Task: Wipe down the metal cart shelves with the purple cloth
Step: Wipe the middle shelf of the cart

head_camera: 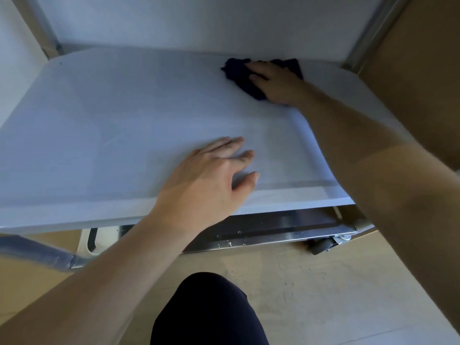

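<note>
A pale metal cart shelf [104, 125] fills the middle of the view. At its far right corner lies the dark purple cloth [239, 73], bunched up. My right hand [276, 83] presses flat on the cloth with straight fingers pointing left. My left hand [211, 175] rests palm down on the shelf near its front edge, fingers spread and holding nothing.
A lower steel shelf [268, 232] with water drops shows under the front edge, with a caster wheel [323, 245] at its right. Cart posts [368, 33] rise at the back corners. A brown wall [423, 70] is on the right. My dark-clad knee [209, 312] is over the floor.
</note>
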Demonstrator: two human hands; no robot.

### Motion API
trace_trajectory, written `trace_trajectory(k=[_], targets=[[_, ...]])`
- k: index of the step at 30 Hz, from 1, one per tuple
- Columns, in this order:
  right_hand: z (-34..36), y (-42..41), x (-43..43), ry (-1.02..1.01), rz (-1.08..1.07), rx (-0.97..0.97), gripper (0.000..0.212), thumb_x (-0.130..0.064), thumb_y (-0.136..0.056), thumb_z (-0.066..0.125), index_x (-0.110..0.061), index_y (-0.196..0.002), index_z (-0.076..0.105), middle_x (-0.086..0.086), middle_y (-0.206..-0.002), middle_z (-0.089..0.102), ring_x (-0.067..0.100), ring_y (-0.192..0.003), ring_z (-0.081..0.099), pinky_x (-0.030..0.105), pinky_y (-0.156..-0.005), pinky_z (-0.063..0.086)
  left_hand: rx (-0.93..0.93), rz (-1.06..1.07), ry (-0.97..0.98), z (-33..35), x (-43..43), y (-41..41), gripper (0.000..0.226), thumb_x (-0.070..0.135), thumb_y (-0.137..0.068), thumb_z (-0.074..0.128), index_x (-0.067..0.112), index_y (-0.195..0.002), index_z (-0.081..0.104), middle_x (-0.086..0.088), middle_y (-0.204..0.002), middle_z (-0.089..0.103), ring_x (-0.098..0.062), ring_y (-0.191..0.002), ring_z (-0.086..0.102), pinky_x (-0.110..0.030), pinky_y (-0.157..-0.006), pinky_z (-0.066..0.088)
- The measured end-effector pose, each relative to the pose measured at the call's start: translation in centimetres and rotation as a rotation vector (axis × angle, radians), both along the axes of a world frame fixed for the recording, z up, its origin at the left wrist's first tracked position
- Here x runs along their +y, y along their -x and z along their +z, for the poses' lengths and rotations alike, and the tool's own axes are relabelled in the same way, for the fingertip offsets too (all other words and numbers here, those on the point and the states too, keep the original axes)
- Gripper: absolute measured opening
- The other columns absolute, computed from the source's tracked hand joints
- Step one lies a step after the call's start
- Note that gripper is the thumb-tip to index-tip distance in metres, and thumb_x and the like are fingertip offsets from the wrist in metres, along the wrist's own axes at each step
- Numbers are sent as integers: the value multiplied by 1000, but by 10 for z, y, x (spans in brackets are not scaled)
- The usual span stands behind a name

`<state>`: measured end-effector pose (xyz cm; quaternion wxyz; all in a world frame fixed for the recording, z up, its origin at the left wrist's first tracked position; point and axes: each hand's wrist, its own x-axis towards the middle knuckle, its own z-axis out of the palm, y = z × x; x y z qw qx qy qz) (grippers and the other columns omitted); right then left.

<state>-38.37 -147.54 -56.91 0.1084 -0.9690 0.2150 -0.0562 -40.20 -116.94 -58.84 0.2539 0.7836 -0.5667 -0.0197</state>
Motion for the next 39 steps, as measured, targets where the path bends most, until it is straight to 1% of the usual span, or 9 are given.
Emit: trace_trajectory(k=[7, 14, 17, 20, 23, 29, 33, 36, 39], targets=[[-17, 88, 49, 56, 124, -102, 56, -50, -96, 29, -27, -144, 45, -4, -150, 43, 23, -140, 37, 45, -113, 29, 32, 5, -25, 1, -1, 2, 59, 56, -86, 35, 31, -135, 54, 10, -153, 36, -3, -142, 26, -27, -117, 23], [0, 126, -14, 55, -195, -68, 41, -39, -105, 33, -34, -145, 40, -1, -149, 45, 22, -135, 40, 32, -111, 24, 30, 3, -12, 0, -1, 2, 56, 54, -87, 36, 30, -134, 55, 10, -152, 37, -3, -142, 26, -27, -117, 24], [2, 104, -39, 53, -331, -43, 46, -44, -102, 24, -37, -145, 39, 5, -145, 49, 30, -130, 45, 44, -110, 31, 19, 8, -4, -2, -1, 0, 55, 54, -88, 37, 31, -134, 55, 11, -152, 38, -2, -141, 27, -25, -117, 23], [1, 67, -44, 23, -391, 0, 48, -46, -100, 23, -38, -145, 37, 7, -148, 46, 32, -134, 41, 49, -113, 23, 6, 5, 0, -1, -2, 0, 54, 54, -88, 38, 30, -133, 56, 10, -151, 39, -3, -141, 29, -27, -117, 25], [2, 29, -29, 11, -317, 37, 49, -48, -99, 23, -43, -148, 30, 5, -154, 37, 32, -140, 33, 53, -116, 16, -4, -1, -25, 1, -2, 1, 56, 55, -88, 36, 29, -135, 55, 9, -152, 38, -5, -141, 28, -30, -117, 25], [-1, -20, 52, 37, 18, 71, 45, -39, -103, 26, -34, -147, 35, 1, -151, 42, 26, -135, 39, 47, -111, 26, 31, 14, -23, 3, -1, 1, 57, 56, -84, 38, 31, -133, 57, 11, -151, 39, -3, -140, 29, -31, -116, 27], [-12, 26, 91, 51, 83, -23, 44, -39, -103, 28, -34, -146, 38, -8, -153, 38, 15, -140, 32, 46, -114, 22, 41, 3, -39, 5, 0, 1, 53, 55, -89, 44, 31, -134, 56, 10, -151, 38, -4, -141, 29, -27, -116, 24], [-17, 75, 89, 61, 87, -87, 51, -49, -97, 24, -37, -144, 40, -8, -152, 40, 15, -140, 35, 52, -112, 28, 42, 6, -31, 5, 0, 3, 45, 47, -93, 51, 28, -135, 55, 10, -152, 37, -4, -141, 27, -24, -116, 22], [-8, 103, 58, 69, 11, -86, 51, -49, -98, 28, -34, -145, 42, -3, -151, 42, 19, -139, 38, 46, -114, 27, 41, 7, -36, 5, -1, 5, 45, 47, -94, 51, 29, -135, 54, 11, -153, 35, -2, -142, 25, -25, -117, 21]])
